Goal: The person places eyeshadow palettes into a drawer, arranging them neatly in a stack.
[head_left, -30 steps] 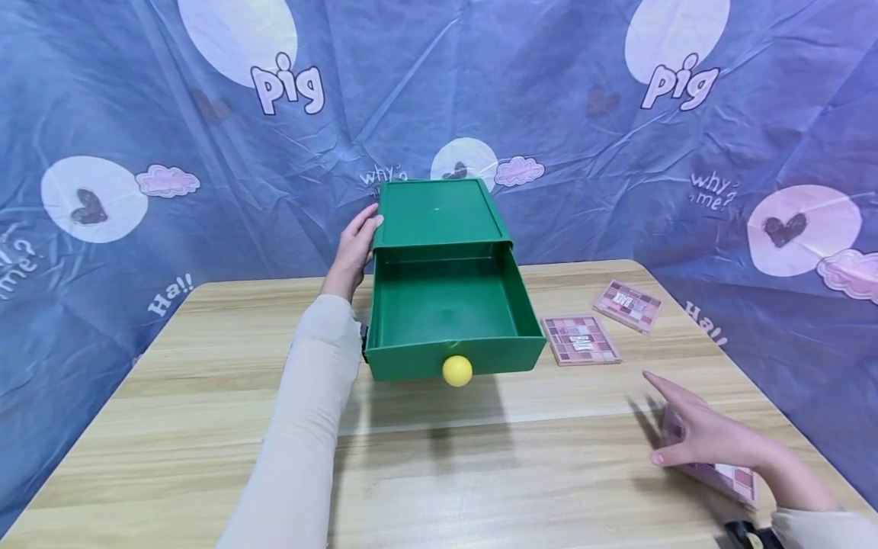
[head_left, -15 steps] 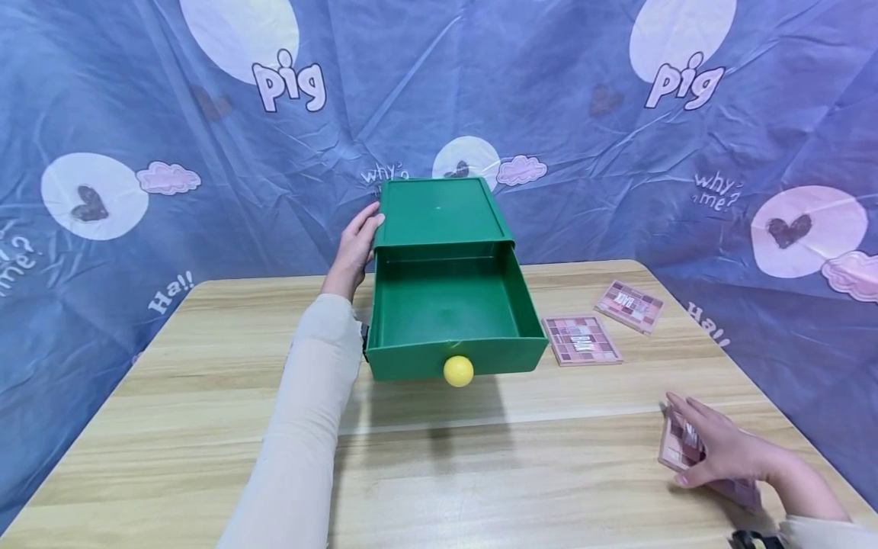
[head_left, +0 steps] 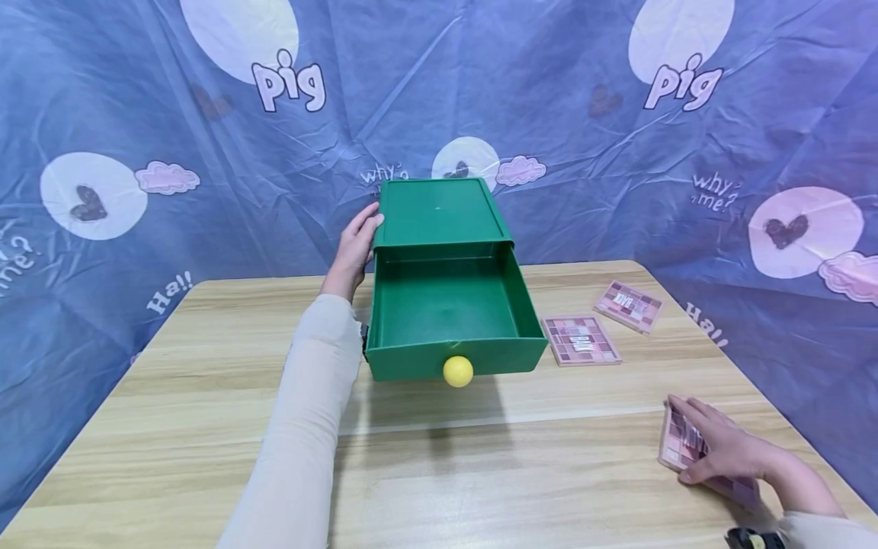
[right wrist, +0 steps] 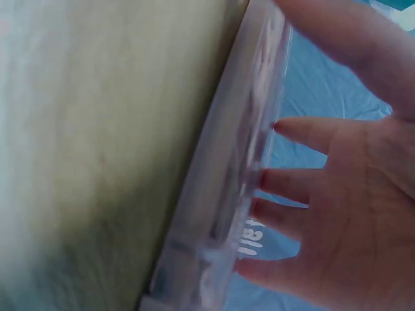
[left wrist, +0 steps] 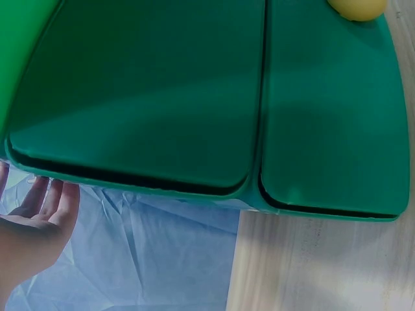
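Note:
A green drawer box (head_left: 442, 213) stands at the table's back with its drawer (head_left: 446, 305) pulled out; a yellow round knob (head_left: 458, 371) sits on the drawer front. My left hand (head_left: 353, 248) rests against the box's left side, its fingers fairly straight in the left wrist view. At the right front lies a pink eyeshadow palette (head_left: 679, 442), partly covered by my right hand (head_left: 730, 450). The right wrist view has that hand's spread, nearly straight fingers (right wrist: 292, 184) touching the palette, seen edge-on. Whether the thumb presses its edge is unclear.
Two more eyeshadow palettes lie to the right of the drawer, one nearer (head_left: 581, 341) and one farther back (head_left: 627, 306). The wooden table (head_left: 206, 396) ends at a blue printed cloth (head_left: 274, 191) behind and at the sides.
My right hand has come down and slightly right onto the front palette, touching it from about half a second ago. The left hand and the drawer box keep their places.

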{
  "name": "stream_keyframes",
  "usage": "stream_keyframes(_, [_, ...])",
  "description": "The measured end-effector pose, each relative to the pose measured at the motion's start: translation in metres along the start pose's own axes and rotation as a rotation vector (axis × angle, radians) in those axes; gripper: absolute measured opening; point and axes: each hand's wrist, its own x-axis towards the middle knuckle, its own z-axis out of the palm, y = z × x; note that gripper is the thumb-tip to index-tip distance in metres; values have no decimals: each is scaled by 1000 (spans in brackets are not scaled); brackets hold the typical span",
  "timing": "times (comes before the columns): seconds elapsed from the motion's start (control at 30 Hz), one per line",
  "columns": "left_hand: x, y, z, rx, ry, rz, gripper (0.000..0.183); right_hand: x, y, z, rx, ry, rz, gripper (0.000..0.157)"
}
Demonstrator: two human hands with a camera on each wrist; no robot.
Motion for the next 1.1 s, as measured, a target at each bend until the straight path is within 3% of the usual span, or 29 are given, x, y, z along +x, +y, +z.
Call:
stream_keyframes(0.17, [0, -1, 0, 1, 0, 4, 45, 6, 0, 1, -45, 55, -66, 99])
stream_keyframes(0.27, [-1, -2, 0, 4, -2, 4, 44, 9, -2, 0, -81, 81, -61, 93])
stream_keyframes(0.43, [-1, -2, 0, 7, -7, 1, 44, 13, -4, -1, -99, 83, -22, 94])
stream_keyframes(0.73, [-1, 0, -1, -5, -6, 3, 43, 23, -15, -10, -74, 68, -40, 95])
stream_keyframes(0.93, [0, 1, -2, -14, -1, 3, 44, 35, -28, -22, -127, 51, -27, 93])
stream_keyframes(1.1, [0, 0, -1, -13, -6, -1, 45, 44, -38, -33, -158, 50, -69, 94])
